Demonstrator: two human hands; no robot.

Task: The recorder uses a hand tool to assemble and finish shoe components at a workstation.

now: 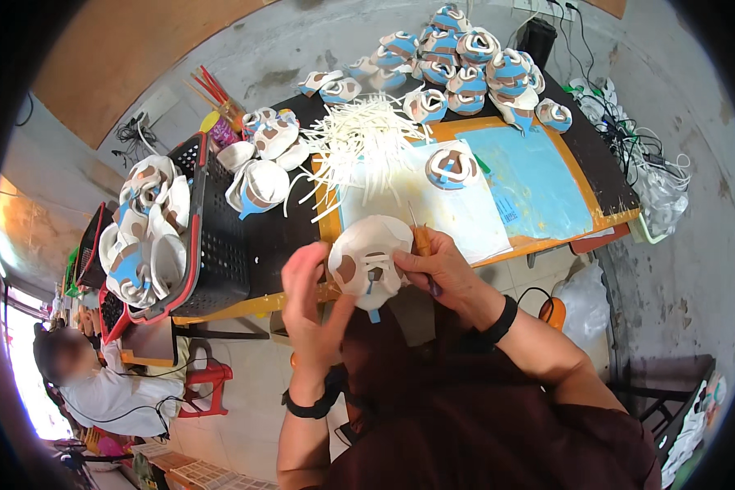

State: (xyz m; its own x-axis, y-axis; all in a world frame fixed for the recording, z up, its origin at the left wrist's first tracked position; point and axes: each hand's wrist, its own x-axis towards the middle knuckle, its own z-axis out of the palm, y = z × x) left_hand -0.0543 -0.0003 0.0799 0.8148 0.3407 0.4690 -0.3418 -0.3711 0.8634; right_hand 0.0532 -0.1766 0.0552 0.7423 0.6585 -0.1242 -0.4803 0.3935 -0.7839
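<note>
While the left hand [314,302] cups the near side of a white, brown and blue shoe upper [370,260], fingers closed around its rim, the right hand [437,265] pinches the opposite edge and also holds a thin wooden-handled brush [423,245] between its fingers. The upper hangs just off the near edge of the black-topped worktable with its orange rim [604,219], above the person's lap, inner side turned up. On the table just beyond it lies a white sheet [465,216] with one more upper [452,167] resting on it, and beside that a blue mat [539,180]. Further back on the table sits a loose heap of white strips [363,143], and at the far end a large pile of uppers [465,61]. At the table's left edge stands a black plastic crate [220,245] with a red-rimmed tray of further uppers [147,233] against it. Judging by these stacks, a good many pieces appear handled and many remain; which pile is finished I cannot tell. The piece in hand seems mid-way through its treatment.
</note>
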